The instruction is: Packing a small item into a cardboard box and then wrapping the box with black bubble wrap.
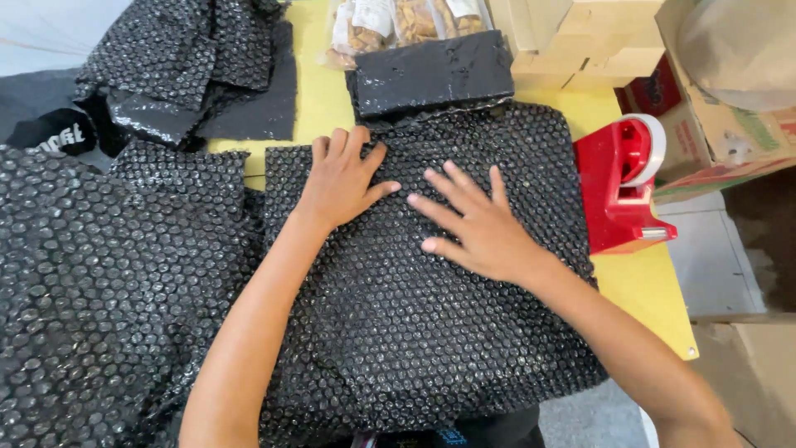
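Observation:
A large sheet of black bubble wrap lies spread over a yellow table. My left hand rests flat on its upper middle, fingers apart and pointing away from me. My right hand lies flat just to the right of it, fingers spread toward the left, palm pressing on the sheet. Neither hand holds anything. A flat parcel wrapped in black bubble wrap sits just beyond the sheet's far edge.
A red tape dispenser stands at the right of the sheet. More black bubble wrap is piled at the left and back left. Clear packets of snacks, pale boxes and a cardboard carton sit at the back and right.

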